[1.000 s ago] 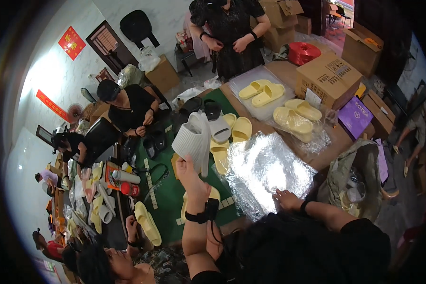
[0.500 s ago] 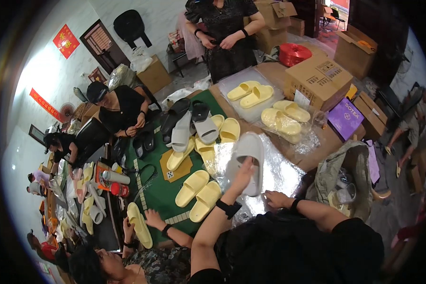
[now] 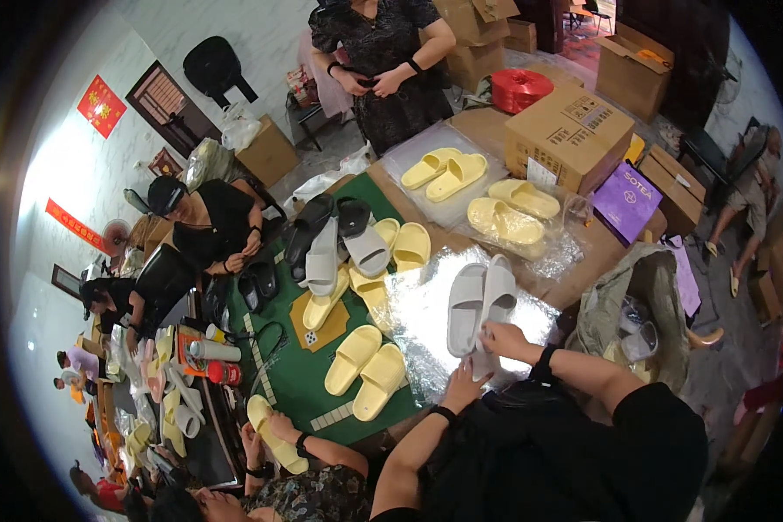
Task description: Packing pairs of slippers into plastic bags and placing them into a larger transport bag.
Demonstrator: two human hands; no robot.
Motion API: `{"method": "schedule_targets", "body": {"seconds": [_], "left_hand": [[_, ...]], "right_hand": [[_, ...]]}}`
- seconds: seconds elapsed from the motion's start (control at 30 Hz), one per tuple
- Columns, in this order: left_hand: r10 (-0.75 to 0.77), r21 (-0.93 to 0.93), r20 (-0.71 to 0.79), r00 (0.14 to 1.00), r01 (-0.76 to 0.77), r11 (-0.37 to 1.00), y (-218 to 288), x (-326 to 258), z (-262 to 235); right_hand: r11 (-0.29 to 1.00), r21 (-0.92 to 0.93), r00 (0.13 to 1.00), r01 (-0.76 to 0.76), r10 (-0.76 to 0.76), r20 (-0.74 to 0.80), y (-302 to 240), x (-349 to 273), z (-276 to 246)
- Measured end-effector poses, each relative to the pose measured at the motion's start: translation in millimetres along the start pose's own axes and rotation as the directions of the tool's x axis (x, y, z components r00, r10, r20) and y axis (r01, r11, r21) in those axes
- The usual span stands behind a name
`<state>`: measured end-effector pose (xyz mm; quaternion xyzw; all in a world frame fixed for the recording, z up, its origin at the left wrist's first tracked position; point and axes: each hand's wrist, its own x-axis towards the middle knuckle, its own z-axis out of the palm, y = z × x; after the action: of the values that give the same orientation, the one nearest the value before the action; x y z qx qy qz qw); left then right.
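Note:
A pair of light grey slide slippers stands side by side over the shiny clear plastic sheet [image 3: 418,348] in front of me. My right hand [image 3: 506,342] is closed at the heel of the right grey slipper [image 3: 498,291], which is slightly tilted. Low at the heel of the left grey slipper [image 3: 466,304], my left hand [image 3: 465,384] has its fingers curled against it; the fingertips are partly hidden. To the left, on the green table mat [image 3: 300,383], lies a pair of yellow slippers [image 3: 365,370].
Grey, black and yellow slippers [image 3: 322,261] are heaped farther back. Yellow pairs [image 3: 444,174] rest on plastic wrap, near a cardboard box [image 3: 570,139] and a purple bag [image 3: 626,202]. At right stands an open sack [image 3: 622,296]. A co-worker at lower left handles a yellow slipper [image 3: 276,439].
The lone grey slipper held up by my left hand now stands beside a second one. My right hand has moved from the sheet onto the right slipper. The view has shifted slightly.

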<state>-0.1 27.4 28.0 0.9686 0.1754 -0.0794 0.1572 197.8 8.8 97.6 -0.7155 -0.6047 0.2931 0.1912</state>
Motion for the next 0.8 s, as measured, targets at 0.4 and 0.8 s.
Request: {"method": "schedule_targets", "body": {"seconds": [0.4, 0.8], "left_hand": [[-0.073, 0.216, -0.198, 0.977, 0.116, 0.969, 0, -14, 43], [-0.178, 0.117, 0.089, 0.980, 0.167, 0.979, 9, -17, 23]], "right_hand": [[0.900, -0.400, 0.907, -0.175, -0.010, -0.420, 3, 48, -18], [0.926, -0.345, 0.985, -0.154, 0.171, 0.019, 19, 56, 24]]}}
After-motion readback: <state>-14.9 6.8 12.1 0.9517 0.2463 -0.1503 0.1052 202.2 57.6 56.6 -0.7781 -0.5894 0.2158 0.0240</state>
